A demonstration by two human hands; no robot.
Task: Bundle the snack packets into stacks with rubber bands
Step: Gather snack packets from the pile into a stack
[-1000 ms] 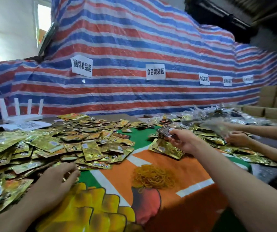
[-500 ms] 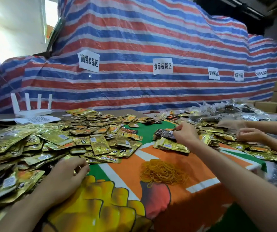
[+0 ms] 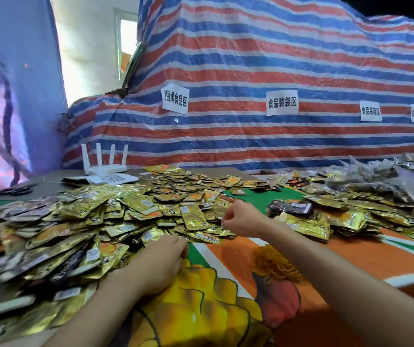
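Gold packets (image 3: 135,206) beside left hand (image 3: 160,266), fingertips hidden; right hand (image 3: 242,217) grip unclear.

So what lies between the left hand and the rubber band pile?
Only bare printed cloth, as the head view shows: the left hand and the rubber bands have nothing else between them.

Strong daylight enters through the window (image 3: 126,43) at upper left, blown out to white along with the wall (image 3: 88,51) around it. The gold snack packets (image 3: 80,216) throw sharp glints. The wide lens bows the edges, and the packets at lower left smear soft.
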